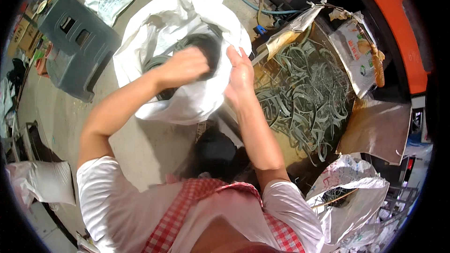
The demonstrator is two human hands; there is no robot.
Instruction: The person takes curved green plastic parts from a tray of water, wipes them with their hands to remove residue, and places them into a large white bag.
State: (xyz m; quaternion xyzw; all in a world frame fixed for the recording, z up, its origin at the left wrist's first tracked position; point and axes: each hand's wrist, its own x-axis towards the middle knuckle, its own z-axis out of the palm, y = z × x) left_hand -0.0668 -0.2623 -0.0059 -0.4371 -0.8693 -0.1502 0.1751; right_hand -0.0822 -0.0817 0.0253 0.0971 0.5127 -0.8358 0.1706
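A large white woven sack stands open-mouthed in front of me, with dark grey-green rubbery strips or rings inside. My left hand is over the sack's mouth, its fingers curled and blurred by motion. Whatever it may hold is hidden against the dark contents. On the right side of the rim, my right hand is closed on the sack's edge, with fingers partly in view. Beside the sack to the right lies a heap of similar curled strips in a wide shallow bin.
A grey plastic stool stands at the left. A large orange machine part curves along the far right, above a brown flap. An open white bag sits at lower right. Another full bag rests at lower left. A blue hose crosses the back.
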